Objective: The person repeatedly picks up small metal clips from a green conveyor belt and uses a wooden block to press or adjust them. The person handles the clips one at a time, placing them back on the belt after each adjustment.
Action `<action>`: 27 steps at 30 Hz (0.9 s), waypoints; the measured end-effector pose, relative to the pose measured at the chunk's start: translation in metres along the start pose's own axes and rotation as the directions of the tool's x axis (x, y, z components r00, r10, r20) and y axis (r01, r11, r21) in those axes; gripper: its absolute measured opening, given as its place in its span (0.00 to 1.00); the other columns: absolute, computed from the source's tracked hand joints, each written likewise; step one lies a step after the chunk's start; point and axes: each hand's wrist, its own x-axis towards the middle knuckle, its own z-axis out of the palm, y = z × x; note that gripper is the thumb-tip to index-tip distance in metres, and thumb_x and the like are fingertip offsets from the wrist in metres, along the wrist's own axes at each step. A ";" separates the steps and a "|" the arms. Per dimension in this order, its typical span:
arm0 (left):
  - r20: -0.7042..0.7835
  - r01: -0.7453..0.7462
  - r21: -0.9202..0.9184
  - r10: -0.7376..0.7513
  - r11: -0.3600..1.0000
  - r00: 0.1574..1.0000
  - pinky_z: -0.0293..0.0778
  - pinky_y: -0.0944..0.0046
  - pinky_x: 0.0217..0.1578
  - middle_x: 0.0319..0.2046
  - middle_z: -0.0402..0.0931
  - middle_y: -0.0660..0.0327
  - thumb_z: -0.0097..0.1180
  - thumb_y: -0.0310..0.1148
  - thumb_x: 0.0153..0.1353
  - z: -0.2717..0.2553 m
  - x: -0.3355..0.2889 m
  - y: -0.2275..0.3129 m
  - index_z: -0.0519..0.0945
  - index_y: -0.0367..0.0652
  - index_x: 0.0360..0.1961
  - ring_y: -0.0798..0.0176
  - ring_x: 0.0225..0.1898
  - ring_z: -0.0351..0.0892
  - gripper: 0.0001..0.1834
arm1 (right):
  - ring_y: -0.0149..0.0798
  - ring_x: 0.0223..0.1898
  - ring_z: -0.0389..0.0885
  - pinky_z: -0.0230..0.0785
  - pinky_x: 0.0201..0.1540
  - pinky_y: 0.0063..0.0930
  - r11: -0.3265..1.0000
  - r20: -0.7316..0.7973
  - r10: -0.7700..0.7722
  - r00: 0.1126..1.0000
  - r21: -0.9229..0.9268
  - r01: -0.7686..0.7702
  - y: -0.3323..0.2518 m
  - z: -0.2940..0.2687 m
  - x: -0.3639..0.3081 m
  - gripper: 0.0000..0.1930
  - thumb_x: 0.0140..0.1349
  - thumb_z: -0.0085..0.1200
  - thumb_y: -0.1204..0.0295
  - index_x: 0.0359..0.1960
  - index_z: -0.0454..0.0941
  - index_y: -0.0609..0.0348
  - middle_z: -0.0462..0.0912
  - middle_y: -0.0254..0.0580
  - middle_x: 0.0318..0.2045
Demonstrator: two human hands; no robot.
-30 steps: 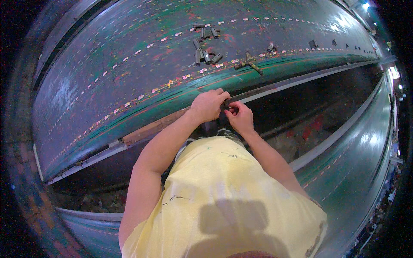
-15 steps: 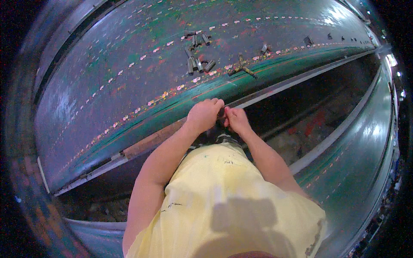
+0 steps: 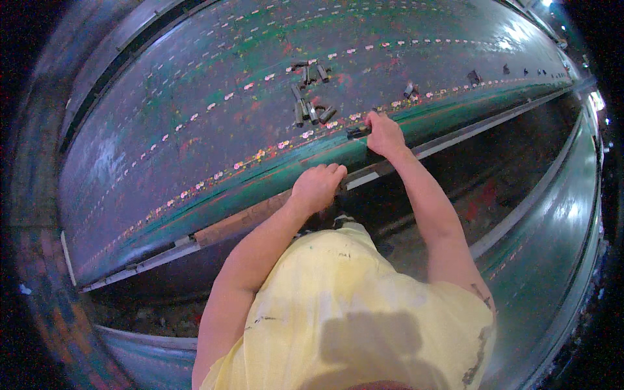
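My left hand (image 3: 317, 188) is closed at the near edge of a long table, in front of my body. Its fingers curl over something dark that I cannot make out. My right hand (image 3: 385, 135) is stretched forward over the table's green rim with its fingers bent and pressed together. It touches the spot where short dark pieces (image 3: 355, 132) lie, and whatever sits between its fingers is hidden. Just beyond, a loose group of small dark cylinders (image 3: 312, 112) rests on the table, some tilted against each other.
The long table (image 3: 214, 84) has a paint-stained surface with rows of small pale printed marks. Farther right lie another cylinder (image 3: 409, 90) and a dark lump (image 3: 474, 78). A metal rail (image 3: 455, 138) runs along the near side, above a dark gap. A second table (image 3: 552, 227) stands at the right.
My right hand has left my left hand and moved forward and right onto the dark and brass-coloured pieces at the table's rim. My left hand stays near the rail.
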 end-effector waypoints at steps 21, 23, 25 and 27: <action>-0.036 -0.022 0.015 0.023 1.000 0.999 0.85 0.44 0.50 0.46 0.84 0.53 0.62 0.28 0.65 0.002 0.001 0.001 0.77 0.46 0.52 0.44 0.51 0.88 0.15 | 0.48 0.34 0.88 0.82 0.34 0.46 0.945 -0.262 -0.274 0.925 0.104 0.309 -0.075 0.037 -0.217 0.19 0.63 0.65 0.71 0.56 0.87 0.51 0.85 0.42 0.34; -0.014 -0.018 0.026 0.018 0.999 1.000 0.85 0.45 0.50 0.47 0.84 0.53 0.61 0.28 0.67 0.002 0.002 0.002 0.77 0.46 0.53 0.45 0.51 0.88 0.14 | 0.46 0.34 0.88 0.81 0.34 0.46 0.943 -0.289 -0.297 0.910 0.060 0.327 -0.074 0.036 -0.215 0.19 0.62 0.65 0.70 0.56 0.87 0.51 0.85 0.40 0.34; -0.003 -0.018 0.037 0.018 0.999 1.000 0.85 0.45 0.50 0.46 0.84 0.53 0.61 0.28 0.67 0.002 0.004 0.001 0.78 0.46 0.53 0.45 0.51 0.88 0.14 | 0.46 0.34 0.87 0.80 0.33 0.45 0.938 -0.275 -0.329 0.903 0.012 0.346 -0.072 0.035 -0.214 0.19 0.62 0.66 0.69 0.56 0.87 0.51 0.85 0.39 0.34; 0.008 0.000 0.033 0.000 0.999 1.000 0.85 0.45 0.51 0.47 0.85 0.53 0.61 0.28 0.67 0.001 0.004 0.003 0.78 0.46 0.53 0.44 0.51 0.88 0.14 | 0.45 0.34 0.86 0.79 0.33 0.44 0.931 -0.216 -0.361 0.907 -0.032 0.363 -0.069 0.041 -0.214 0.20 0.61 0.66 0.68 0.56 0.87 0.52 0.84 0.38 0.34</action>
